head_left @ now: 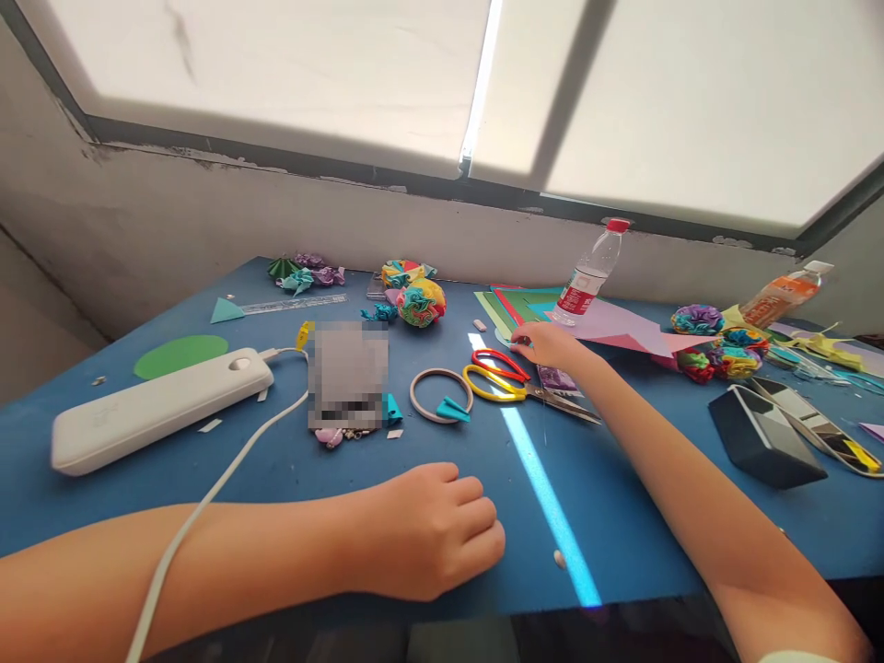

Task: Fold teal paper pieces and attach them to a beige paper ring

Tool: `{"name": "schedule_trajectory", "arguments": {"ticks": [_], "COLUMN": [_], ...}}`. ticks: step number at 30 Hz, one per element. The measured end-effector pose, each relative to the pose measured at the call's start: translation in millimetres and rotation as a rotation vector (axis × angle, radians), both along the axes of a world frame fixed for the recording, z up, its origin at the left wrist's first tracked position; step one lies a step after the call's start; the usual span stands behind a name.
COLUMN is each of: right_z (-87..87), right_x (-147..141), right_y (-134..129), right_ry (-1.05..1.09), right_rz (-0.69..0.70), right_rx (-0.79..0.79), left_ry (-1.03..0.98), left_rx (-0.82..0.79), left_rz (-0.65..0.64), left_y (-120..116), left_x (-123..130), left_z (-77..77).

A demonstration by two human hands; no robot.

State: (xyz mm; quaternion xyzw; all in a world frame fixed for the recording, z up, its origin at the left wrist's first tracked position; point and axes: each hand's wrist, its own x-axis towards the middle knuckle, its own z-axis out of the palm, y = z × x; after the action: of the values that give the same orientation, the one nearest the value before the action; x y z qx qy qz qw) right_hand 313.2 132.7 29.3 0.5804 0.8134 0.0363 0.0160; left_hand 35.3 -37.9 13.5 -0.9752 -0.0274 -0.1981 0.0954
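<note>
My left hand [446,532] rests in a loose fist on the blue table [276,470] near its front edge; whether it holds anything is hidden. My right hand [542,345] reaches to the edge of the stacked coloured papers [622,327], fingertips bent down beside them; what they touch is too small to make out. Just below that hand lie scissors [501,382] with red and yellow handles, blades pointing right, over a small purple packet [556,378]. Left of the scissors is a ring [412,396] with a folded teal paper piece [452,408] on it.
A bottle with a red cap [584,285] stands on the papers. Crumpled paper balls [421,302] lie at the back. A white device [162,410] with a cable lies left; the cable crosses my left forearm. A dark box [763,437] and an orange-labelled bottle [787,293] are right.
</note>
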Motion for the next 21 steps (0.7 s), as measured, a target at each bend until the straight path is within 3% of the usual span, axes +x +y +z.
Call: {"name": "schedule_trajectory", "arguments": {"ticks": [5,8,14,21], "right_z": [-4.9,-8.2,-8.2,-3.9], "right_x": [-6.9,-20.5,-36.4,-17.3], "right_y": [-2.4,-7.1,-13.9,-8.4], "right_ry": [-0.023,-0.043,-0.112,-0.196], "right_rz": [0.052,0.091,0.123,0.053], "right_rx": [0.044,0.091,0.126,0.131], "left_ry": [-0.223,-0.235,-0.125,-0.062], "left_rx": [0.244,0.306,0.204,0.067], "left_rz": [0.16,0.301,0.548,0.583], "left_y": [12.8,22.6,37.6,39.4], "left_x": [-2.4,-4.1,-7.1,-7.6], "left_z": [-5.6,-8.6,-11.5,-7.6]}}
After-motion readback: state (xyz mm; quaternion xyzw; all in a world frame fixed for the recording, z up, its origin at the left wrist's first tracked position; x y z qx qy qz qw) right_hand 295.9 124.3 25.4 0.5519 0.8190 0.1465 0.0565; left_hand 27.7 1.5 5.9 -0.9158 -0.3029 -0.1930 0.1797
